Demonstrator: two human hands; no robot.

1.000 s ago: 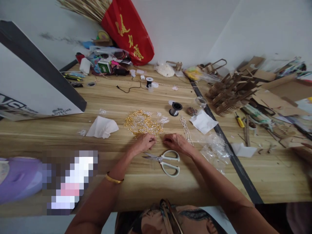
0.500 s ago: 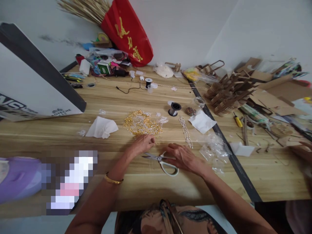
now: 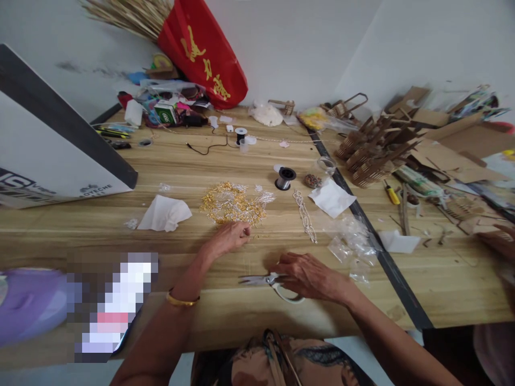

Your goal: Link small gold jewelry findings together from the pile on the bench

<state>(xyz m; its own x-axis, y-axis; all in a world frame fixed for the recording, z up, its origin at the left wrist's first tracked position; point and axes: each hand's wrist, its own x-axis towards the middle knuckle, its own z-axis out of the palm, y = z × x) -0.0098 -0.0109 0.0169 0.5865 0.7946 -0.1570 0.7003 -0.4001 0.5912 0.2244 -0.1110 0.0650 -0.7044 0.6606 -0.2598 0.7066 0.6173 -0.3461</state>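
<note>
My left hand (image 3: 228, 238) rests on the wooden table (image 3: 225, 166), fingers pinched together just below a heap of small gold beads (image 3: 231, 202); what it pinches is too small to see. My right hand (image 3: 308, 276) lies over the white handles of a pair of scissors (image 3: 265, 281) and grips them, with the metal blades pointing left. A beaded silver strand (image 3: 304, 216) lies beyond the right hand, and a spool of thin wire (image 3: 284, 178) stands further back.
A crumpled white tissue (image 3: 164, 213) lies left of the beads. Clear plastic bags (image 3: 350, 241) and white paper (image 3: 332, 197) sit to the right, past them a pile of cardboard pieces (image 3: 402, 145). A big white box (image 3: 48, 155) stands at the left, a red bag (image 3: 203, 51) at the back.
My right hand left the spot beside my left hand, moved down to the scissors and took hold of their handles, drawing them slightly toward me. The left hand stayed by the beads.
</note>
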